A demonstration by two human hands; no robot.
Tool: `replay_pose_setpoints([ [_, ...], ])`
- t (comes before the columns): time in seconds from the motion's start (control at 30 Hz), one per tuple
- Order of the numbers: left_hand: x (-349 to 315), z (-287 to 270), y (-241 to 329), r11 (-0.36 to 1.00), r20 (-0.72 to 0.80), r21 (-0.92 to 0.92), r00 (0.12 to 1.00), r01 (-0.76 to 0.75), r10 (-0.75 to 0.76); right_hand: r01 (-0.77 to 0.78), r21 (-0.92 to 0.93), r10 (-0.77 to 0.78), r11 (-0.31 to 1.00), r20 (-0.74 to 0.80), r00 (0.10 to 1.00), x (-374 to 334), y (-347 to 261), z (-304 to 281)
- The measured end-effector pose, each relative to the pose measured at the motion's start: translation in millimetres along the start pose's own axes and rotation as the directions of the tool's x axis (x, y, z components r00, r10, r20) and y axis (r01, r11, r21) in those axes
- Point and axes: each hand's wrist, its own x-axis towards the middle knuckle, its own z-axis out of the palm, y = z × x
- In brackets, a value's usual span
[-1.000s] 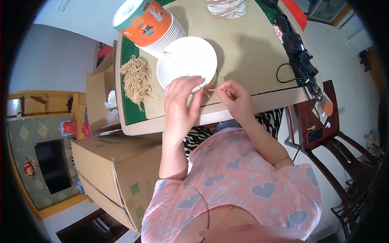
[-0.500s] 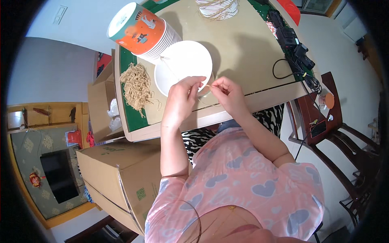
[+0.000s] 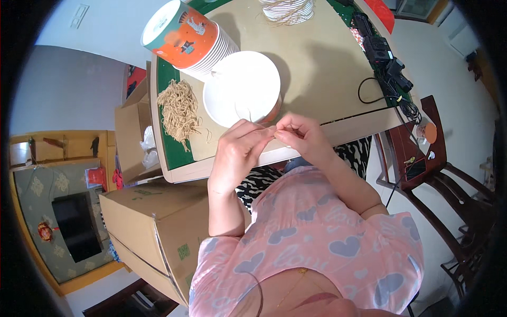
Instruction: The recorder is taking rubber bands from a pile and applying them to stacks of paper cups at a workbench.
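Observation:
My left hand (image 3: 233,153) and my right hand (image 3: 307,138) meet fingertip to fingertip above the table's near edge. Both are closed in a pinch on a thin string (image 3: 250,113), mostly hidden by the fingers; part of it curves up in front of the bowl. Just beyond my hands is a paper bowl (image 3: 240,84), white inside with an orange outer wall, its mouth facing up toward me. A stack of paper bowls (image 3: 193,39) with orange and green print lies behind it. Left of the bowl sits a tangled heap of tan strings (image 3: 178,111).
At the table's far side stands a white stack wound with tan string (image 3: 287,10). Black adapters and cables (image 3: 383,55) line the right edge of the table (image 3: 327,79). Cardboard boxes (image 3: 158,227) are at the left; a dark wooden chair (image 3: 422,153) is at the right.
Both hands have moved toward me, from the bowl's rim to over the table edge. Their fingertips have come together, covering the short length of string that showed between them.

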Motion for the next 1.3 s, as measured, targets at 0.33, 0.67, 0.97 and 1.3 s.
replay_pose_setpoints([
  [0.33,0,7,1,0.998,-0.081,0.049,0.996,-0.025,0.029,0.133,-0.18,-0.149,0.975,-0.08,0.986,-7,-4,8],
  [0.67,4,14,0,0.98,-0.056,0.196,0.998,-0.026,0.038,0.189,-0.27,-0.241,0.944,-0.173,0.955,-8,-5,12],
  [0.97,2,14,3,0.987,-0.037,0.16,0.999,0.018,-0.012,0.102,-0.149,-0.124,0.984,-0.149,0.981,-8,-1,9],
  [1.3,10,11,3,0.988,-0.018,0.15,0.999,-0.029,0.032,-0.021,0.052,0.024,0.998,-0.055,0.998,-2,3,-7],
])
